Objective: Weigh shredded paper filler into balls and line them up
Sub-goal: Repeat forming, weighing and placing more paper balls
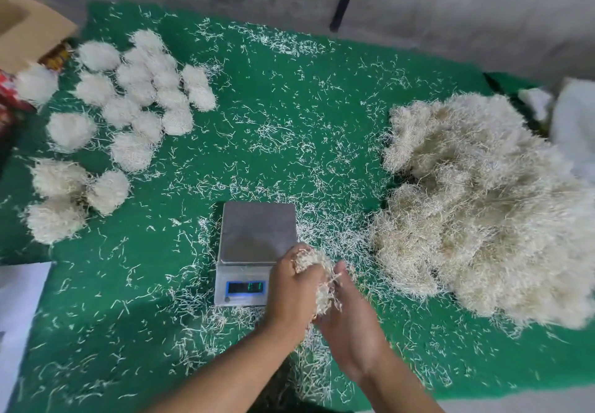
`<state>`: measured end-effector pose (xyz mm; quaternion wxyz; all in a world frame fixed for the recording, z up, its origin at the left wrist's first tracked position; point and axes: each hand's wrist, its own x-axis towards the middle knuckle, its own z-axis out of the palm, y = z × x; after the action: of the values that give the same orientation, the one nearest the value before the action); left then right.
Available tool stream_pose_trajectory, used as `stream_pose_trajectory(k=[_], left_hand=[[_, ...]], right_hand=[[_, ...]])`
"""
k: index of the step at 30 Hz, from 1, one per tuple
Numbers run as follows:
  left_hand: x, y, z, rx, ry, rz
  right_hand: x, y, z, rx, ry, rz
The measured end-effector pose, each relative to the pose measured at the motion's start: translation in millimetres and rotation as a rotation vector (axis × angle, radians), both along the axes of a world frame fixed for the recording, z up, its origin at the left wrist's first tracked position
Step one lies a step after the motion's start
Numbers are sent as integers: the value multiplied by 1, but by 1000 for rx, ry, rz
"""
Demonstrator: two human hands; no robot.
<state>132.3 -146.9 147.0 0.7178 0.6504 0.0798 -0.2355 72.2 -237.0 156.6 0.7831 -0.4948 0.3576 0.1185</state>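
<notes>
Leftmost, a cardboard box [30, 31] sat at the far corner of the green mat [264, 116], with red packaging [8, 97] just below it and a white sheet [19, 309] at the near edge. Beside these lay my finished balls [128, 106], clustered more than lined up, some touching, a few apart toward the near left. Loose shreds [273, 142] littered the mat everywhere. At centre stood the scale [256, 245], its pan bare, its display lit but too blurred to read. Just in front of its near right corner, my left hand [291, 293] and right hand [349, 325] pressed together, fingers curled round a wad [317, 279] of filler, strands spilling between them. Rightward rose the big pile [483, 206] of filler, with white cloth [570, 123] behind it at the edge.
</notes>
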Motion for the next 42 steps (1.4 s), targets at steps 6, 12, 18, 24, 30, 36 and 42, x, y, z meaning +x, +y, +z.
stream_pose_trajectory(k=[6, 12, 18, 24, 30, 36, 42], left_hand=[[26, 27, 49, 15, -93, 51], [-15, 54, 58, 366, -438, -179], [-8, 75, 68, 435, -589, -42], [-10, 98, 92, 528, -613, -74], [-21, 127, 111, 406, -509, 26], [-31, 158, 103, -787, 415, 233], [-18, 173, 80, -535, 476, 323]], right_hand=[[54, 49, 44, 151, -51, -83], [72, 59, 69, 298, -97, -124], [47, 77, 86, 267, -104, -104], [40, 102, 108, 76, -175, -97], [49, 133, 110, -113, -102, -16], [59, 161, 115, -393, -189, 104], [31, 168, 80, -1267, -437, 826]])
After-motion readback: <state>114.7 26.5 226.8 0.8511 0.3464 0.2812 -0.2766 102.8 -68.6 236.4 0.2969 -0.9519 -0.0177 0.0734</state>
